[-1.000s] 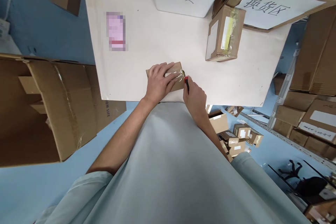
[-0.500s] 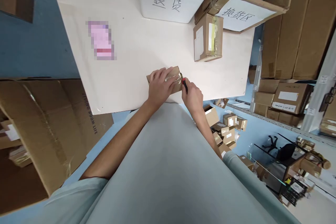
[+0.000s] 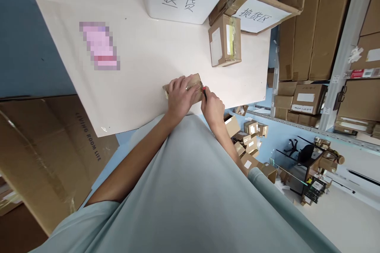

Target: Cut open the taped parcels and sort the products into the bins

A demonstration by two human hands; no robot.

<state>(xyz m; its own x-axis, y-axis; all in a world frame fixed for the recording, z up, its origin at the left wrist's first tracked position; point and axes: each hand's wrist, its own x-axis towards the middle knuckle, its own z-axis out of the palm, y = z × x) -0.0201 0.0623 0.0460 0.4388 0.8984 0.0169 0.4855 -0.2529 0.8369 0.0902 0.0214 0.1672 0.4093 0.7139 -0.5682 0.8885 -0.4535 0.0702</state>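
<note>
A small brown cardboard box [image 3: 194,80] with shiny clear tape lies at the front of the white table [image 3: 142,63], close to my body. My left hand [image 3: 179,97] is laid over its top and grips it, hiding much of the box. In my right hand [image 3: 213,107] is a utility knife [image 3: 204,92] with a black and red handle. Its front end meets the box's right end; the blade itself is too small to make out.
Behind stand a white foam bin [image 3: 178,10], an open carton [image 3: 264,16] of green packs and a taped box [image 3: 233,45]. A blurred pink item [image 3: 99,43] lies left. A large carton [image 3: 56,146] flanks the table; shelves [image 3: 326,110] of boxes are right.
The view has swung, so the table and bins sit further left. My left hand still holds the box and the knife stays at its right end, now slightly lower along that edge.
</note>
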